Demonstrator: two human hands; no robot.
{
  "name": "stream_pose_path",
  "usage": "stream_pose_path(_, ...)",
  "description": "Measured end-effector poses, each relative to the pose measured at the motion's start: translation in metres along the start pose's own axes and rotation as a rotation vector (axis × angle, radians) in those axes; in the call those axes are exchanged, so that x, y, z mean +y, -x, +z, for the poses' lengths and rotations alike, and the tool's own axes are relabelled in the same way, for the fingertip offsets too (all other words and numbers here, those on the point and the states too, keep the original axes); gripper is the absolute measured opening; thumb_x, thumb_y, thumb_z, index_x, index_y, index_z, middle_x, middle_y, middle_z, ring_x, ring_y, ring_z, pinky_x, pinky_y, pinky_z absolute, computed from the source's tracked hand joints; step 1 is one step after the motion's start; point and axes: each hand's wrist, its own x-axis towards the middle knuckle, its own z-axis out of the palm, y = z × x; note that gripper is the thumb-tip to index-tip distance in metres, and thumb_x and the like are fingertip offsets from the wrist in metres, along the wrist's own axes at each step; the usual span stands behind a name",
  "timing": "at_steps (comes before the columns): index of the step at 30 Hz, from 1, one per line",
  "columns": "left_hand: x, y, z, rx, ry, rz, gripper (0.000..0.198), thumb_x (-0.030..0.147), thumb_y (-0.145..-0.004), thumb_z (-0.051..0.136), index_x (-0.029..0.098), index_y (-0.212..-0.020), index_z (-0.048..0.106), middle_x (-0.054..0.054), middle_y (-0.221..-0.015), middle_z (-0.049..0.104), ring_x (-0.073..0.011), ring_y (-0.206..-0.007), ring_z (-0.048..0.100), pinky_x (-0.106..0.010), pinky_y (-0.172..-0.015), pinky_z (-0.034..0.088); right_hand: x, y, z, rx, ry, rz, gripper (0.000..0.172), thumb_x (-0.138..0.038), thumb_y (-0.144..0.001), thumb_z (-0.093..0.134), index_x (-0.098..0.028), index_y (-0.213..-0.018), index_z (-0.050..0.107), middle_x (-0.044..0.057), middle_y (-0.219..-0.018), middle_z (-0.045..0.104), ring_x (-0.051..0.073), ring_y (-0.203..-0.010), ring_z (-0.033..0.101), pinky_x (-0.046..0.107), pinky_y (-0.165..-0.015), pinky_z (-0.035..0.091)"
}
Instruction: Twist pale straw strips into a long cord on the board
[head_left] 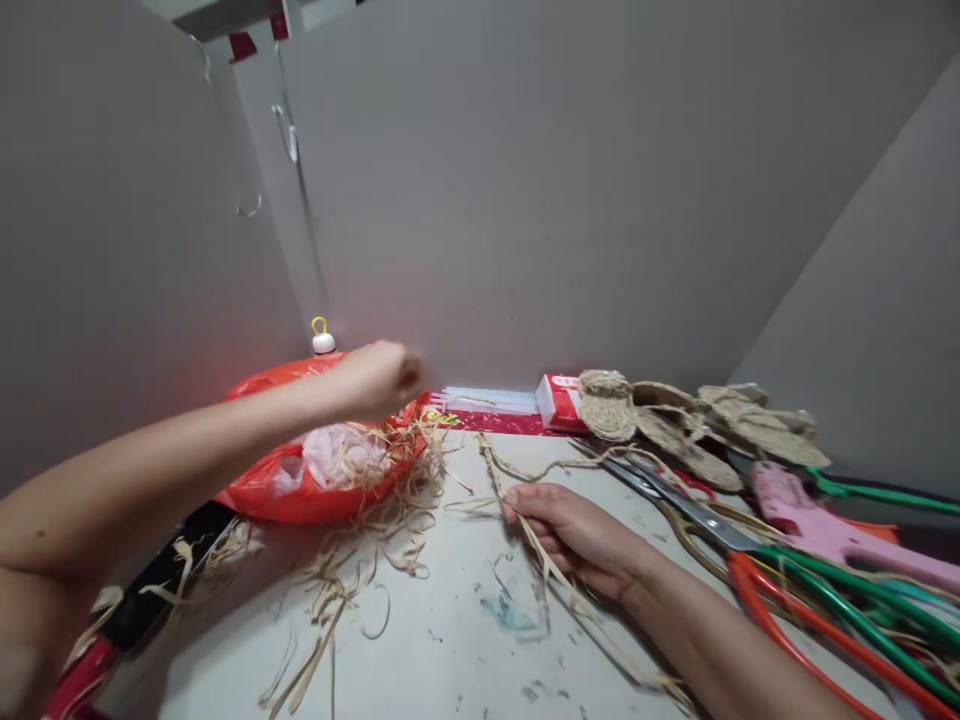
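Head view: straw cord (491, 472) is mid-frame over the pale tabletop (420, 640). Right hand (574, 535) has it pinched between thumb and index finger, about where the plaited part gives way to loose strands (553, 570), which trail past the palm toward the near right. A thin twisted length (525, 477) runs from near the cord's far end toward the scissors (712, 520). Left hand (386, 378) is raised in front of the red plastic bag (300, 508), fingers curled but blurred; can't tell if it's fully closed or has a strand in it.

Handling, my read: very light, no load to manage. Plaited part should be flexible but fairly firm; loose strands limp, dry, papery, likely to split if yanked or creased. Rough surface, so low slip risk. Best hold: fingertip pinch at the join, which should keep the plait from loosening. Avoid pulling on 1 strand alone, that probably tears first. Even, modest tension. Snag risks: straw scraps (427, 470) by the bag, scissors to the right.
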Motion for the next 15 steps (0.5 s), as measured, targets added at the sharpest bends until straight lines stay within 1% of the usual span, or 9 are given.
stream_pose_path(1,-0.011,0.001,0.008,0.068,-0.108,-0.016,0.019,0.018,-0.072,0.055,0.017,-0.053,0.050,-0.001,-0.050,0.043,-0.0106,-0.053,0.043,-0.023,-0.053,0.029,0.001,0.000,0.000,-0.001,0.005,-0.003,0.023,-0.033,-0.070,0.064,-0.017,-0.065,0.048,-0.013,-0.045,0.019,0.002,-0.039,0.007,0.017,-0.035,0.002)
stream_pose_path(2,-0.021,0.001,0.015,0.095,-0.170,-0.025,0.020,0.016,-0.070,0.054,0.017,-0.052,0.048,-0.001,-0.050,0.041,-0.0117,-0.054,0.044,-0.024,-0.055,0.029,0.001,-0.001,0.000,0.000,0.010,-0.006,0.023,-0.033,-0.070,0.064,-0.017,-0.065,0.048,-0.013,-0.045,0.019,0.002,-0.038,0.007,0.017,-0.035,0.002)
stream_pose_path(3,-0.030,0.002,0.021,0.077,-0.195,-0.036,0.020,0.014,-0.069,0.054,0.018,-0.051,0.047,0.000,-0.049,0.039,-0.0126,-0.055,0.044,-0.024,-0.055,0.029,0.001,-0.001,0.000,0.002,0.015,-0.008,0.022,-0.032,-0.070,0.063,-0.017,-0.065,0.048,-0.013,-0.045,0.019,0.002,-0.038,0.007,0.017,-0.035,0.002)
stream_pose_path(4,-0.038,0.002,0.026,0.030,-0.200,-0.071,0.020,0.014,-0.068,0.054,0.018,-0.050,0.046,0.000,-0.048,0.037,-0.0132,-0.055,0.045,-0.024,-0.055,0.029,0.002,-0.002,0.001,0.005,0.019,-0.011,0.022,-0.032,-0.070,0.063,-0.017,-0.064,0.048,-0.013,-0.045,0.019,0.002,-0.038,0.007,0.017,-0.035,0.002)
stream_pose_path(6,-0.050,0.004,0.034,-0.026,-0.213,-0.103,0.024,0.015,-0.062,0.060,0.019,-0.044,0.043,0.001,-0.042,0.033,-0.0131,-0.050,0.044,-0.024,-0.053,0.030,0.002,-0.002,0.001,0.006,0.025,-0.018,0.021,-0.032,-0.071,0.062,-0.017,-0.064,0.048,-0.013,-0.045,0.019,0.003,-0.038,0.006,0.017,-0.035,0.002)
stream_pose_path(9,-0.057,0.010,0.039,-0.083,-0.214,-0.111,0.029,0.016,-0.056,0.067,0.019,-0.041,0.042,0.002,-0.037,0.032,-0.0136,-0.046,0.043,-0.025,-0.052,0.032,0.002,-0.003,0.001,-0.006,0.041,-0.026,0.020,-0.033,-0.071,0.060,-0.018,-0.064,0.048,-0.013,-0.044,0.019,0.003,-0.038,0.006,0.018,-0.034,0.002)
stream_pose_path(11,-0.056,0.012,0.038,-0.053,-0.209,-0.104,0.020,0.016,-0.060,0.067,0.018,-0.049,0.049,0.001,-0.042,0.037,-0.0146,-0.050,0.046,-0.025,-0.055,0.035,0.001,-0.003,0.001,0.001,0.058,-0.029,0.020,-0.033,-0.071,0.059,-0.018,-0.065,0.048,-0.013,-0.044,0.020,0.003,-0.038,0.006,0.018,-0.034,0.002)
stream_pose_path(13,-0.053,0.008,0.030,0.016,-0.188,-0.085,0.006,0.021,-0.068,0.063,0.018,-0.071,0.059,0.000,-0.055,0.047,-0.0159,-0.061,0.051,-0.024,-0.062,0.036,0.001,-0.003,0.002,0.013,0.068,-0.029,0.019,-0.032,-0.071,0.059,-0.018,-0.065,0.047,-0.013,-0.044,0.020,0.003,-0.038,0.006,0.018,-0.034,0.002)
stream_pose_path(15,-0.050,-0.005,0.018,0.076,-0.146,-0.067,0.022,0.029,-0.076,0.057,0.019,-0.096,0.058,-0.002,-0.072,0.054,-0.0166,-0.075,0.053,-0.022,-0.067,0.036,0.000,-0.003,0.002,0.010,0.071,-0.030,0.019,-0.032,-0.071,0.058,-0.018,-0.065,0.047,-0.013,-0.044,0.020,0.003,-0.038,0.006,0.018,-0.035,0.001)
